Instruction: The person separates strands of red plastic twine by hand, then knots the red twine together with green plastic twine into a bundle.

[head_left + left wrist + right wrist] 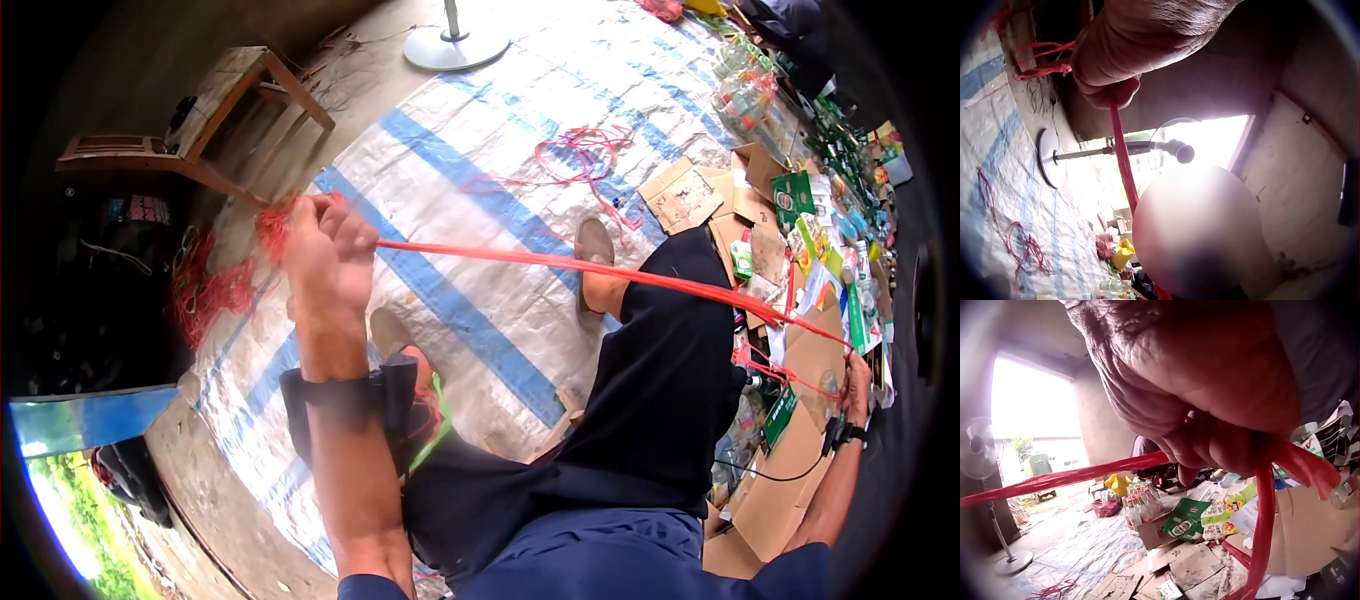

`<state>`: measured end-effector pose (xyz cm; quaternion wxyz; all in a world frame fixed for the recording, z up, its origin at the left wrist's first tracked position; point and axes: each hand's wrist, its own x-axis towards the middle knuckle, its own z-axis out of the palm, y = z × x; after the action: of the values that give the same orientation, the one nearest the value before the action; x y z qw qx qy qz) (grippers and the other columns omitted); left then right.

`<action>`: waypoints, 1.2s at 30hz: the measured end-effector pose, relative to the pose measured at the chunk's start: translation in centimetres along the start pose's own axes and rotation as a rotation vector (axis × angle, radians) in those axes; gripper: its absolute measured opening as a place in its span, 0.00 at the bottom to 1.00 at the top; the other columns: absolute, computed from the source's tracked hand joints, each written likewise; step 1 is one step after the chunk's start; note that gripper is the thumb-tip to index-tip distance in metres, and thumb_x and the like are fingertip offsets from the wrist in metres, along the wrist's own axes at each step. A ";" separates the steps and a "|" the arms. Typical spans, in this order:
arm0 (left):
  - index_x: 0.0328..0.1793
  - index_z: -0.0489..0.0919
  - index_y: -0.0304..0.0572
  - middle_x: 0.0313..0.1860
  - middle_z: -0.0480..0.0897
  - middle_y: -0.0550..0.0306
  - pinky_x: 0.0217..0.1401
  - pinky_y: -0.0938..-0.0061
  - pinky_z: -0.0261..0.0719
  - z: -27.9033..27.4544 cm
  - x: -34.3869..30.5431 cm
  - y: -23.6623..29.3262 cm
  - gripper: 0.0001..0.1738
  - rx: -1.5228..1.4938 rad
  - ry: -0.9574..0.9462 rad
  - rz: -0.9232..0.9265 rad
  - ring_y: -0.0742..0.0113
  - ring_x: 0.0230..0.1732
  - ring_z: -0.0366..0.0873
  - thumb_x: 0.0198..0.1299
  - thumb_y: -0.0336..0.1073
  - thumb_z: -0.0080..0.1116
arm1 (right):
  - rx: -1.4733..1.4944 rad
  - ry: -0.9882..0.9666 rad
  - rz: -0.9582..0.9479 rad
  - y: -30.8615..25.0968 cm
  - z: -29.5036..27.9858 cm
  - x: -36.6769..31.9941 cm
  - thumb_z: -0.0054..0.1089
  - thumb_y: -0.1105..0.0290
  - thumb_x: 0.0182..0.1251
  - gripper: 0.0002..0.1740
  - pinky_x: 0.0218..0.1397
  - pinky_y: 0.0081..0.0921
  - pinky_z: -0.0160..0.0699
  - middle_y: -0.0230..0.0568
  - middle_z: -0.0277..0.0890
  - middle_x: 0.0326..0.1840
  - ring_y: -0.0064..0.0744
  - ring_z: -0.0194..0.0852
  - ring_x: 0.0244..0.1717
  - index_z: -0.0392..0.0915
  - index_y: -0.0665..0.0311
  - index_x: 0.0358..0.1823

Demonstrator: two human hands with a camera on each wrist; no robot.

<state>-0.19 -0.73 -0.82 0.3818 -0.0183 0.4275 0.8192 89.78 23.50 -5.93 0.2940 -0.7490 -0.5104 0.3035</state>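
A red plastic strand [560,262] runs taut across the head view, above the person's legs. The left hand [335,250] grips one end in a fist, raised at the left. At the far right, low beside the cardboard, the right hand [856,385] holds the other end. In the left wrist view the strand [1124,162] comes out below the curled left hand [1141,50]. The right wrist view shows the right hand [1197,394] with fingers curled round the red strand [1079,477]; a loose length hangs below it.
Flattened cardboard [800,400], packaging and bottles [745,90] lie along the right. A white and blue striped sheet [470,330] covers the floor, with loose red string [590,150] on it. A wooden chair [230,110] stands at upper left, near a fan base [456,50].
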 end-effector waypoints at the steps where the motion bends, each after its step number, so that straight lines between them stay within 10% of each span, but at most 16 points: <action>1: 0.38 0.71 0.49 0.20 0.59 0.71 0.26 0.77 0.58 -0.1 0.0 0.0 0.18 0.004 -0.013 -0.004 0.78 0.18 0.53 0.81 0.46 0.38 | 0.022 0.011 0.038 0.5 -0.7 -0.2 0.56 0.50 0.74 0.17 0.12 0.17 0.36 0.15 0.53 0.14 0.11 0.43 0.10 0.79 0.55 0.39; 22: 0.42 0.73 0.44 0.24 0.61 0.69 0.26 0.78 0.58 0.2 0.2 0.1 0.14 0.028 -0.063 -0.015 0.77 0.21 0.55 0.80 0.41 0.42 | -0.193 0.276 0.299 13.0 -7.0 -1.1 0.58 0.62 0.68 0.16 0.20 0.30 0.40 0.23 0.55 0.15 0.21 0.48 0.15 0.74 0.59 0.21; 32: 0.43 0.73 0.45 0.25 0.63 0.68 0.28 0.77 0.62 -0.4 1.4 -0.2 0.11 -0.001 -0.092 0.018 0.77 0.22 0.58 0.79 0.40 0.44 | -0.255 0.365 0.341 20.6 -10.0 -0.8 0.59 0.69 0.58 0.10 0.28 0.37 0.58 0.33 0.64 0.23 0.31 0.60 0.26 0.68 0.61 0.23; 36: 0.42 0.72 0.45 0.26 0.66 0.66 0.29 0.74 0.65 -0.1 1.4 -0.8 0.09 0.023 -0.121 0.042 0.75 0.23 0.61 0.76 0.39 0.46 | -0.488 0.418 0.408 24.7 -10.5 0.7 0.59 0.64 0.58 0.16 0.19 0.33 0.46 0.27 0.61 0.15 0.26 0.54 0.16 0.66 0.56 0.17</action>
<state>-0.73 0.37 -1.89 0.3897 0.0447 0.4134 0.8217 112.38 15.23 -17.82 0.1382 -0.9289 -0.3372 0.0658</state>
